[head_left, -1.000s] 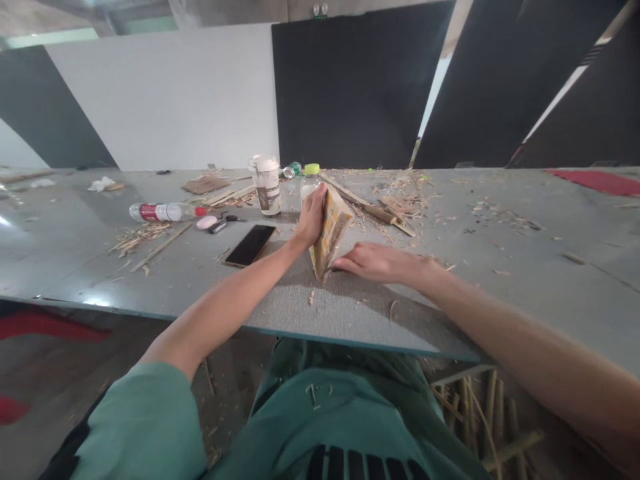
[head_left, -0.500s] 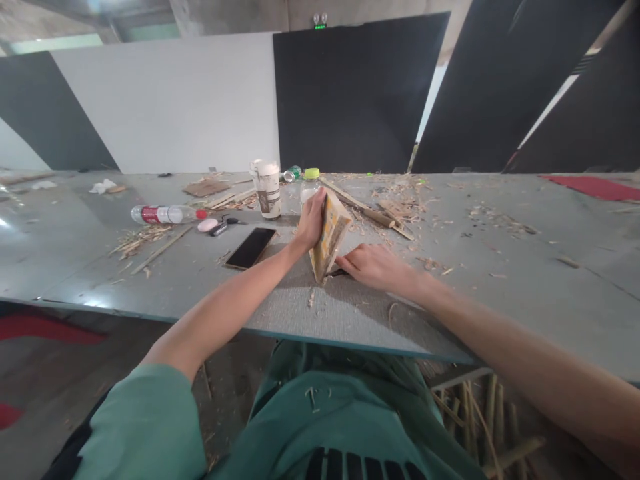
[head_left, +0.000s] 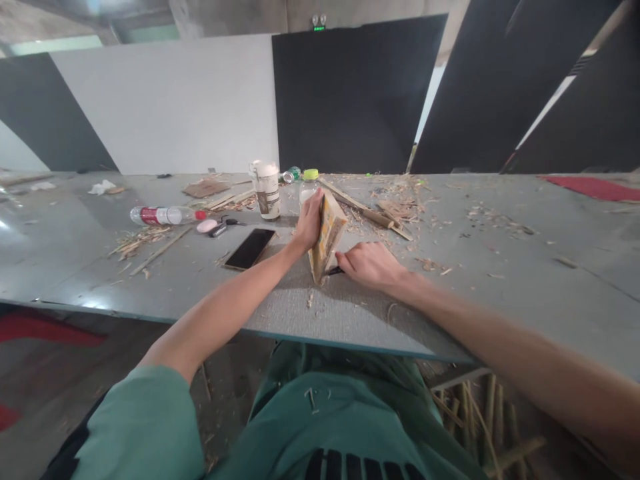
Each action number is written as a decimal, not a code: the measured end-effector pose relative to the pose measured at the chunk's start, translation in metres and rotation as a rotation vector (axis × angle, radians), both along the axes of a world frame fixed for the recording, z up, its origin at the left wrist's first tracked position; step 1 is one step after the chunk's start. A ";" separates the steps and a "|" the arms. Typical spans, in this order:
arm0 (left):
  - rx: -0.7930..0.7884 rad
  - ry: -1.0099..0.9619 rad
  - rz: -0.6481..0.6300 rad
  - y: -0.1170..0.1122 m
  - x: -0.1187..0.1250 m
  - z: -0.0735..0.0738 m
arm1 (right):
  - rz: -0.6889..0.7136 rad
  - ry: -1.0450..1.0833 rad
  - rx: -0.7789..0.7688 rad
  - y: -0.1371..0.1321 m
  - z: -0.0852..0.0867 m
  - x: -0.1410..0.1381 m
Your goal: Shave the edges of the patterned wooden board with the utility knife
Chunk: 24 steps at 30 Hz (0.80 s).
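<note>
My left hand (head_left: 309, 223) grips the upper left side of a wooden block (head_left: 330, 230) with yellow markings on one face. The block stands tilted on its lower end on the grey tabletop. Closed in a fist, my right hand (head_left: 371, 265) holds a slim, dark knife (head_left: 334, 271), whose handle is hidden in the fingers. Its tip is close to the block's bottom right edge; contact there cannot be made out. Small wood shavings (head_left: 310, 300) lie in front of the block.
Left of the block lies a phone (head_left: 250, 249), with keys (head_left: 220, 229) and a plastic bottle (head_left: 165, 215) farther left. A paper cup (head_left: 267, 190) and a yellow-capped jar (head_left: 311, 176) stand behind. Wood strips (head_left: 373, 215) lie behind my right hand. The table's front edge (head_left: 350, 344) is close.
My right hand has shifted slightly, and more of the dark knife shows beside the block. The block has turned a little in my left hand, which keeps its grip.
</note>
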<state>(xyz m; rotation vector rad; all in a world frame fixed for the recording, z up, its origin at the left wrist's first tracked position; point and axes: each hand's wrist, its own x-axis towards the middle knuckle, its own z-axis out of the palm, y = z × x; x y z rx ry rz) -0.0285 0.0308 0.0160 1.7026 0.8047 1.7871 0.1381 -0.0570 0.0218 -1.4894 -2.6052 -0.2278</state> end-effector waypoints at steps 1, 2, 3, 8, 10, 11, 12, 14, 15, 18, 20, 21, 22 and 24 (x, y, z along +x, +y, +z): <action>0.002 -0.004 0.000 0.001 0.000 0.000 | -0.012 0.008 0.006 0.000 0.002 0.001; 0.005 -0.009 0.003 0.002 0.001 -0.001 | -0.022 0.015 0.012 0.000 0.003 0.001; 0.007 -0.016 0.008 0.003 0.001 -0.001 | -0.027 0.019 0.016 0.000 0.004 0.001; 0.006 -0.029 0.031 0.003 0.000 -0.002 | 0.048 -0.021 -0.012 -0.003 -0.009 -0.009; 0.009 -0.021 0.023 0.002 0.000 -0.001 | 0.064 -0.015 -0.010 -0.003 -0.009 -0.011; 0.010 -0.019 0.018 0.002 0.000 -0.001 | 0.058 -0.002 0.001 -0.003 -0.007 -0.011; 0.010 -0.020 0.014 0.002 0.000 -0.001 | 0.046 0.015 0.017 -0.002 -0.004 -0.009; 0.009 -0.028 0.013 0.002 0.001 -0.002 | 0.020 0.054 0.051 0.000 0.003 -0.005; 0.007 -0.033 0.016 0.003 0.001 -0.002 | 0.011 0.071 0.065 0.000 0.005 -0.003; 0.001 -0.034 0.022 0.003 0.001 -0.002 | 0.024 0.095 0.074 -0.001 0.002 0.000; 0.002 -0.027 0.021 0.002 0.000 -0.001 | 0.061 0.091 0.055 -0.003 -0.005 -0.002; 0.003 -0.022 0.017 0.001 0.000 0.000 | 0.079 0.089 0.047 -0.004 -0.007 -0.003; 0.004 -0.018 0.013 0.000 -0.001 0.000 | 0.091 0.090 0.042 -0.005 -0.008 -0.004; 0.006 -0.010 -0.001 -0.001 0.000 0.001 | 0.090 0.110 0.050 -0.006 -0.004 -0.004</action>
